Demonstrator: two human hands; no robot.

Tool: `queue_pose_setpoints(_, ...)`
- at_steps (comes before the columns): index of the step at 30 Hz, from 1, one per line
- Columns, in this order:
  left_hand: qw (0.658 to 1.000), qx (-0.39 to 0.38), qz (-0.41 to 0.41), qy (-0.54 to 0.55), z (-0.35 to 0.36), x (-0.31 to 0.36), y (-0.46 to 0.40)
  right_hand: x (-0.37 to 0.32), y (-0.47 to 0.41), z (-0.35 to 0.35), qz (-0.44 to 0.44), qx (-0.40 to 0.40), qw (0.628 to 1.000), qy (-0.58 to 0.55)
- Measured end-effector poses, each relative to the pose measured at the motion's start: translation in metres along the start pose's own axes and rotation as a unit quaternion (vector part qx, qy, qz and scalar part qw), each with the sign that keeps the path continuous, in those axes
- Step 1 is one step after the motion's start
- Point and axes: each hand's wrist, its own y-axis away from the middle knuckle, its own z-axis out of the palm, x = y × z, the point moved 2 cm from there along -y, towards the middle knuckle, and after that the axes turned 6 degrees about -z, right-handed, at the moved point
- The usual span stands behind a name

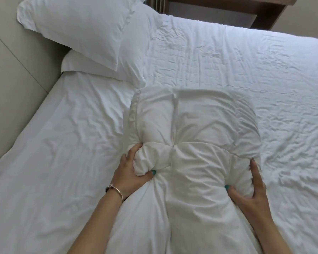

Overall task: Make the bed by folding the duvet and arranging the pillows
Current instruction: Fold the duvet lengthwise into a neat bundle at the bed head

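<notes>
A bunched white duvet [195, 129] is held up in front of me over the wrinkled white sheet of the bed [228, 57]. My left hand [130, 167] grips a thick fold at its left side, thumb pressed into the cloth. My right hand [251, 187] grips the duvet's right edge, fingers along the side and thumb dug in. Two white pillows lie stacked at the head of the bed, far left: the upper pillow [77, 28] rests partly on the lower pillow [132, 52].
A padded beige headboard [17, 74] runs along the left. A wooden piece of furniture [264, 8] stands beyond the far side of the bed. Bare sheet stretches to the right and left of the duvet.
</notes>
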Motion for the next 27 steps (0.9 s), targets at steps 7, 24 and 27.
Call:
queue_pose_setpoints(7,0.994,0.097,0.045,0.003,-0.084,0.052,0.065,-0.104,0.023,0.008,-0.076,-0.037,0.996,0.001)
queue_pose_setpoints(24,0.986,0.155,-0.004,-0.053,-0.403,-0.063,0.020,-0.307,0.079,0.268,-0.089,-0.190,0.976,-0.053)
queue_pose_setpoints(27,0.990,0.124,-0.010,-0.069,-0.427,-0.100,-0.001,-0.294,0.094,0.318,-0.066,-0.179,0.980,-0.056)
